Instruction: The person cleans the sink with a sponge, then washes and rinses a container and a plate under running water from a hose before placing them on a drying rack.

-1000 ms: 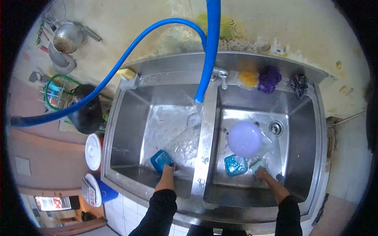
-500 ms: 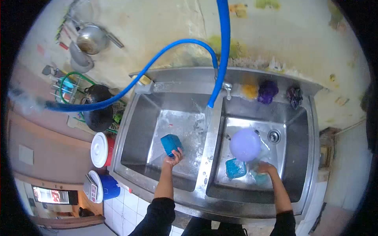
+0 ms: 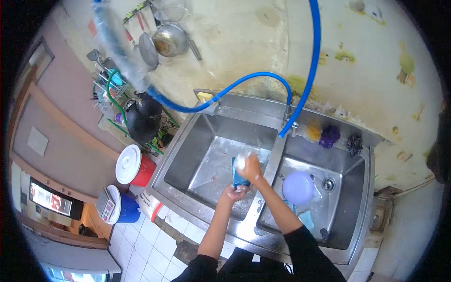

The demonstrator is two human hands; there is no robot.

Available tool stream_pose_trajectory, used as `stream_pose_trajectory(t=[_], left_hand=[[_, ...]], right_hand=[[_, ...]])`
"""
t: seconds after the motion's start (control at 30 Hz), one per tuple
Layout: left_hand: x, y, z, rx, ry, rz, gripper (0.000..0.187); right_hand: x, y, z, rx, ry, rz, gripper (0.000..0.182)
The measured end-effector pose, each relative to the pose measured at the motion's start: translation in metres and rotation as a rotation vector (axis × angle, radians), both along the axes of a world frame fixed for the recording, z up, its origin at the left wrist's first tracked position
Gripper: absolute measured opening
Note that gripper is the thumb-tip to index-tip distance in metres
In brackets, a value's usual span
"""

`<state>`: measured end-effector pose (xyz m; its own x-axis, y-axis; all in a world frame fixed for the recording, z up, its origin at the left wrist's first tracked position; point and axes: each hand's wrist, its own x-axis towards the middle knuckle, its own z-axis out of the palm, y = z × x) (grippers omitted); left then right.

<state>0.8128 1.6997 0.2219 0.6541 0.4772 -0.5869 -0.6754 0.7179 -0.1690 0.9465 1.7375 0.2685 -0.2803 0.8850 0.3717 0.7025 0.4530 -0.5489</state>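
Over the left basin [image 3: 197, 176] of the steel sink, my left hand [image 3: 235, 192] grips a blue plastic container [image 3: 238, 176] from its near end. My right hand [image 3: 252, 170] is closed on a white, sudsy scrubber [image 3: 242, 160], blurred by motion, pressed close against the container's upper part. Suds cling to the fingers of both hands. In the right basin [image 3: 347, 207] lies a round lavender bowl [image 3: 298, 188]. Near it rests a pale blue flat piece [image 3: 306, 219], and a second blue container [image 3: 289, 205] is mostly hidden behind my right forearm.
A blue hose [image 3: 310, 80] hangs beside the faucet [image 3: 292, 125]. Yellow [image 3: 313, 133] and purple scrubbers [image 3: 330, 136] and a dark one [image 3: 354, 145] sit on the back ledge. Left of the sink stand a black wok [image 3: 143, 120], a red bucket [image 3: 145, 170] and a blue bucket [image 3: 129, 214].
My right hand has moved from the right basin to the left one, bringing the scrubber onto the blue container. My left hand still holds that container. The whole view has turned and shifted.
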Motion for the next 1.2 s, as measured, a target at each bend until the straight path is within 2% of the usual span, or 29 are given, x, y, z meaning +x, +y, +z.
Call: stream_pose_trajectory(t=[0.03, 0.07, 0.1, 0.13, 0.17, 0.2, 0.27, 0.3, 0.33, 0.4, 0.43, 0.53, 0.63, 0.73, 0.83, 0.93, 0.97, 1.07, 1.1, 1.17, 1.2], left_hand=[[0.003, 0.005, 0.002, 0.016, 0.21, 0.084, 0.028], [0.005, 0.007, 0.003, 0.025, 0.417, 0.166, 0.03], [-0.002, -0.002, 0.013, 0.052, 0.322, 0.179, 0.029], [-0.006, -0.002, 0.009, 0.077, 0.203, 0.099, 0.028], [-0.012, -0.003, 0.006, 0.104, 0.09, 0.019, 0.027], [-0.016, -0.006, 0.003, 0.126, -0.022, -0.056, 0.027], [-0.019, -0.011, 0.015, 0.079, 0.182, 0.01, 0.025], [-0.016, -0.007, 0.026, 0.066, 0.28, 0.041, 0.024], [-0.015, -0.003, 0.031, 0.051, 0.373, 0.075, 0.024], [-0.043, 0.002, -0.016, 0.344, -0.07, -0.076, 0.023], [-0.051, 0.001, -0.019, 0.486, -0.294, -0.15, 0.022], [-0.054, -0.005, 0.0, 0.48, 0.057, -0.23, 0.021], [-0.061, -0.005, 0.002, 0.5, 0.219, -0.221, 0.022], [-0.067, -0.006, 0.026, 0.72, 0.222, -0.307, 0.024], [-0.056, -0.007, 0.036, 0.561, -0.37, -0.019, 0.034], [-0.063, -0.001, 0.047, 0.544, 0.012, 0.019, 0.05], [-0.065, 0.001, 0.049, 0.537, 0.138, 0.034, 0.056], [-0.05, 0.007, 0.038, 0.65, 0.608, 0.506, 0.057], [-0.044, 0.006, 0.039, 0.535, 0.707, 0.573, 0.055], [-0.033, 0.006, 0.044, 0.3, 0.898, 0.706, 0.051], [-0.028, 0.01, 0.048, 0.231, 0.86, 0.75, 0.05]], right_hand=[[-0.003, -0.012, -0.002, 0.21, -0.005, 0.1, 0.04], [-0.006, -0.012, -0.002, 0.217, -0.006, 0.125, 0.043], [-0.007, -0.015, -0.003, 0.216, -0.008, 0.146, 0.047], [-0.007, -0.012, -0.006, 0.224, -0.01, 0.161, 0.05], [-0.013, 0.006, -0.017, 0.123, -0.272, -0.007, 0.052], [-0.016, 0.016, -0.009, 0.082, -0.129, -0.053, 0.049], [-0.026, 0.028, 0.01, -0.004, 0.165, -0.151, 0.042], [-0.033, 0.012, -0.002, 0.361, 0.104, -0.131, 0.038], [-0.034, 0.001, 0.005, 0.326, 0.041, -0.066, 0.039], [-0.036, -0.026, 0.031, 0.236, -0.078, 0.061, 0.04], [-0.04, -0.016, 0.028, 0.265, -0.091, -0.049, 0.035], [-0.033, 0.054, 0.001, -0.272, 0.365, -0.045, 0.022], [-0.031, 0.056, 0.029, -0.538, 0.764, 0.271, 0.013], [-0.021, 0.052, 0.041, -0.812, 0.801, -0.024, 0.014], [-0.027, 0.056, 0.042, -1.012, 1.093, -0.009, 0.017], [-0.025, 0.067, 0.03, -1.079, 1.229, -0.148, 0.025], [-0.022, 0.084, -0.003, -0.992, 1.181, -0.19, 0.025], [-0.035, 0.083, -0.011, -0.75, 1.016, -0.542, 0.024], [-0.04, 0.085, -0.012, -0.811, 1.053, -0.563, 0.027], [-0.051, 0.081, -0.017, -0.506, 0.734, -0.632, 0.033], [-0.061, 0.074, -0.012, -0.352, 0.575, -0.657, 0.035]])
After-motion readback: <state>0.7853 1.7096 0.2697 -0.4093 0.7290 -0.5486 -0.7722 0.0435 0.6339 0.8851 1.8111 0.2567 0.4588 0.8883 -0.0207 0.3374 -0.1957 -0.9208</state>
